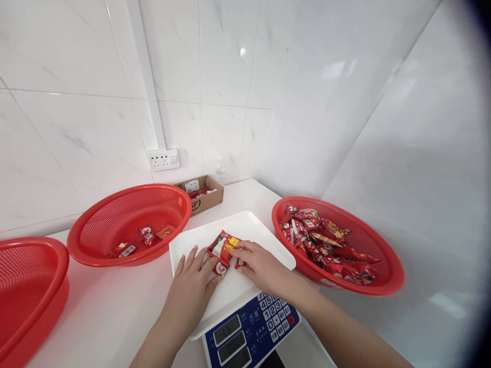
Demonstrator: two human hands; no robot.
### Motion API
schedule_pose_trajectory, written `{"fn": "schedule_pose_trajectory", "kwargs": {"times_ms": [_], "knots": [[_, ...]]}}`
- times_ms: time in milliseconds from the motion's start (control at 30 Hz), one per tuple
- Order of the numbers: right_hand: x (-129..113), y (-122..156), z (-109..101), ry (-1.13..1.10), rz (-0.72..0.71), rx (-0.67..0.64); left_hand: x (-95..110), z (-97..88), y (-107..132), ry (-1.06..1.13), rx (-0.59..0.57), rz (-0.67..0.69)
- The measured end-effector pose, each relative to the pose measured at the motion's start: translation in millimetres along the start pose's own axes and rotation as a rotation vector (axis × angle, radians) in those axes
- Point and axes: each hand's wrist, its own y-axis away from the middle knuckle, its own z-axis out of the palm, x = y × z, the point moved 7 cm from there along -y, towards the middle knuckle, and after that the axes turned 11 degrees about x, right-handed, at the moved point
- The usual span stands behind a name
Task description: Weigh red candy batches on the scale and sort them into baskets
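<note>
A shiny red snack packet with yellow lettering lies on the white tray of a weighing scale. Beside its lower edge sits a smaller red packet. My left hand rests palm down on the tray, fingers spread, its index finger and thumb touching the small packet's left side. From the right, my right hand reaches over the tray with fingers bent. Its fingertips meet the large packet's edge, and another small red packet, partly hidden, shows between fingers and thumb.
At right, a red plastic basket holds many red packets. Another red basket at left contains several packets, and a third basket stands nearer. Behind the scale are a cardboard box and a clear bottle against the tiled wall.
</note>
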Motion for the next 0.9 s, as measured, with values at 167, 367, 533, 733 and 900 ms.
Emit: {"fn": "schedule_pose_trajectory", "kwargs": {"times_ms": [167, 367, 533, 733, 900], "knots": [[-4.1, -5.4, 2.9, -0.034, 0.031, 0.013, -0.3, 0.8, 1.3, -0.007, 0.016, 0.014], [-4.5, -13.5, 5.0, 0.070, 0.030, 0.011, -1.4, 2.2, 1.5, -0.003, 0.007, 0.019], [-7.6, -17.0, 9.1, 0.109, 0.009, 0.020, 1.5, 3.3, 1.7, 0.000, -0.047, 0.031], [6.6, -14.7, -16.6, 0.039, 0.030, 0.101, -3.0, -3.1, -0.1, 0.070, 0.026, 0.019], [80.6, 8.3, -79.8, 0.291, 0.297, 0.159, -16.2, -25.8, -1.6, 0.229, 0.216, -0.064]]}}
